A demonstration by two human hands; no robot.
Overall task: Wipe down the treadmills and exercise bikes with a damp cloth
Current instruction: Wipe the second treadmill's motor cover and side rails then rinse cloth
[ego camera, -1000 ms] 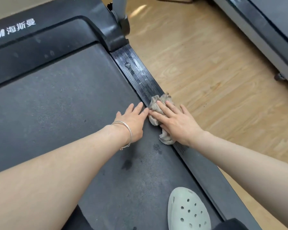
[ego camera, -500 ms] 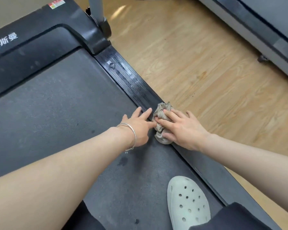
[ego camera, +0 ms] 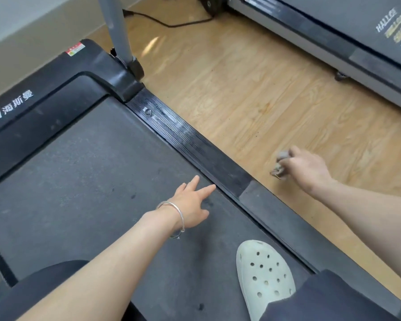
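I crouch on a black treadmill with a dark grey belt (ego camera: 83, 172) and a ribbed black side rail (ego camera: 183, 140) along its right edge. My left hand (ego camera: 192, 205), a silver bangle on the wrist, rests on the belt with its fingers straight, near the rail. My right hand (ego camera: 306, 167) is out over the wooden floor to the right of the rail and grips a crumpled grey cloth (ego camera: 280, 164), which is blurred.
My foot in a pale clog (ego camera: 264, 279) stands on the belt near the rail. A grey upright post (ego camera: 116, 28) rises at the treadmill's front right corner. A second treadmill (ego camera: 347, 42) lies at the far right, with a black cable (ego camera: 171, 22) on the wooden floor (ego camera: 252, 89).
My right hand has lifted the cloth off the side rail and swung it right, over the floor. My left hand stays on the belt.
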